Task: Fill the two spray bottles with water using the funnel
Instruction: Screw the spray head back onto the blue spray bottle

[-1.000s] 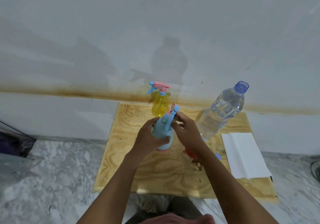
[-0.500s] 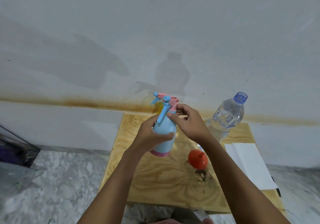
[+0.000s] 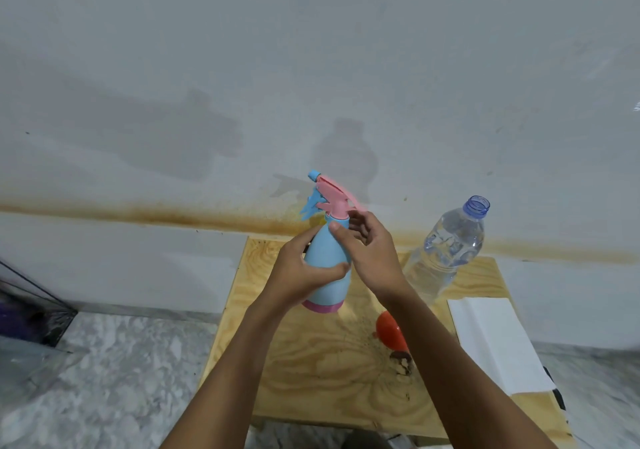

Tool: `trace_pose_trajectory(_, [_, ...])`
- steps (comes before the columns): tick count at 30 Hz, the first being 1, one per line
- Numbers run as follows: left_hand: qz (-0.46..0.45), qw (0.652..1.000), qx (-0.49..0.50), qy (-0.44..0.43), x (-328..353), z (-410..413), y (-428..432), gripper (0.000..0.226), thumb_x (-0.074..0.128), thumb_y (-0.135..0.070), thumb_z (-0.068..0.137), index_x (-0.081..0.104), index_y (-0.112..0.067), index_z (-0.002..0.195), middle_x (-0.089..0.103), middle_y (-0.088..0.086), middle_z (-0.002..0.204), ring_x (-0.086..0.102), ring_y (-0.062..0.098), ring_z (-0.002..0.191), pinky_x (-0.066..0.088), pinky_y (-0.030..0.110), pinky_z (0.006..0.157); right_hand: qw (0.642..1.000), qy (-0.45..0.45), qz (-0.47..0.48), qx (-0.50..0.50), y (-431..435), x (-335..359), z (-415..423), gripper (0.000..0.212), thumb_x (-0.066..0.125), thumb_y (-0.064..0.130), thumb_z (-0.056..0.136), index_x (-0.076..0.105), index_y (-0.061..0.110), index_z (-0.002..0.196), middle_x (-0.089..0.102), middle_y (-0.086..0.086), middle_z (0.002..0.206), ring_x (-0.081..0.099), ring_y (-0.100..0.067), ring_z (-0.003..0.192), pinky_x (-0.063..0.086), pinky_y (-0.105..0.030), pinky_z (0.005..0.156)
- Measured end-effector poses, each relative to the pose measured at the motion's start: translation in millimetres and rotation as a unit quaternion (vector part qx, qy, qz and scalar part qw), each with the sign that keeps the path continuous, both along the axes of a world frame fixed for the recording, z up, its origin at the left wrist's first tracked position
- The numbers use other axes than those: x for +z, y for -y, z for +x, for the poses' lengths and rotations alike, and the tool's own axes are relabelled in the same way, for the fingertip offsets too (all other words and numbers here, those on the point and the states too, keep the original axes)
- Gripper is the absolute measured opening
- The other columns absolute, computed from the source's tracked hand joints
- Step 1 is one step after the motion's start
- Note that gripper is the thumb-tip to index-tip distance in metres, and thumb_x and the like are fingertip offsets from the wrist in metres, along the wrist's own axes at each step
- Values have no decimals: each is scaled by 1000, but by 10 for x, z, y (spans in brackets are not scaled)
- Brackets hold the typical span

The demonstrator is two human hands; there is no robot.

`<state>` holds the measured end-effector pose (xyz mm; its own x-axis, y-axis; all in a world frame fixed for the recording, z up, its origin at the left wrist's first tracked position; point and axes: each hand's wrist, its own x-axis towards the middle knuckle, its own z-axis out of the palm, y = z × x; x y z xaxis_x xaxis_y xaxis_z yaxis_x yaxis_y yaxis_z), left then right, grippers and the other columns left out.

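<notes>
Early: left hand (image 3: 301,275) clamps blue spray bottle (image 3: 329,292) body, right hand (image 3: 372,258) fingers pinch neck under pink head (image 3: 332,194); head not yet off, funnel (image 3: 388,330) below right wrist unused

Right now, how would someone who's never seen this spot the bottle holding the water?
Find the plywood board against the wall. At its far right corner, behind the white paper, stands the water bottle. It is clear and capless with a blue neck, unlike the opaque blue spray bottle with its pink trigger head.

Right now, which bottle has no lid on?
The clear water bottle: its blue neck is open. The blue spray bottle in the left hand wears its pink sprayer.
</notes>
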<state>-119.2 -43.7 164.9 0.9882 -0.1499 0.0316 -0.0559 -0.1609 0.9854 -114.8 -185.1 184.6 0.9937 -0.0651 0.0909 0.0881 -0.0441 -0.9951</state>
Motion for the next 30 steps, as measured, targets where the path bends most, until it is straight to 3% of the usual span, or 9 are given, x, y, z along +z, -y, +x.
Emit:
trace_pose_trajectory(2, [-4,1000,-1,2,20,-12,5,53,84,-12,72,67,-31,119,72,-10,104,70,4,90,53,18,66,1000,-5,5,5,-20,1,-16,33,71,28,90,61,19,120,70,1,115,66,-15,107,56,-36,93])
trace_pose_trajectory(6, [8,1000,6,12,49,-33,-7,56,86,-18,72,65,-33,121,71,-14,106,67,-1,90,52,15,64,998,-10,53,30,-13,51,-62,20,56,24,100,66,23,117,73,5,110,68,-13,105,56,-29,89])
trace_pose_trajectory(8, [3,1000,7,16,58,-45,-2,57,85,-17,72,64,-32,123,71,-13,107,67,0,92,53,16,65,998,-9,58,6,-60,52,-73,18,62,24,96,66,20,114,73,0,109,68,-17,104,57,-33,91])
trace_pose_trajectory(11, [-5,1000,5,21,70,-66,10,59,85,-13,72,64,-32,124,72,-10,107,69,2,92,53,17,65,998,-13,41,-41,-147,38,-82,34,76,29,85,60,20,113,69,-3,110,67,-20,105,56,-41,93])
trace_pose_trajectory(13, [-2,1000,7,27,75,-79,8,58,85,-13,72,65,-32,123,72,-11,106,68,1,90,52,16,64,999,-21,42,-18,-152,48,-101,38,73,32,88,58,23,121,68,0,115,66,-15,108,57,-38,94])
trace_pose_trajectory(16, [6,999,15,30,82,-89,-15,59,86,-16,71,65,-33,123,71,-12,107,67,-1,91,52,15,65,996,-24,84,26,-113,93,-143,25,58,25,99,64,17,122,71,-4,112,69,-15,103,57,-34,89])
trace_pose_trajectory(23, [1,999,0,46,87,-121,-19,57,85,-21,71,64,-36,122,71,-13,107,68,3,94,57,23,70,998,12,20,-53,-276,38,-193,33,72,35,89,62,25,118,69,5,112,67,-14,104,57,-45,93])
trace_pose_trajectory(27, [-12,999,-3,38,102,-120,-34,58,85,-28,70,63,-37,123,71,-11,110,69,7,98,61,32,76,997,-4,78,-11,-262,42,-225,29,55,33,100,62,23,127,69,-2,120,68,-22,109,56,-48,94])
trace_pose_trajectory(30, [-17,999,-8,36,113,-132,-28,62,84,-36,66,63,-37,124,71,-11,111,69,7,99,61,31,77,994,1,92,-53,-279,66,-231,27,68,30,92,64,21,117,71,-2,112,70,-19,104,57,-47,92])
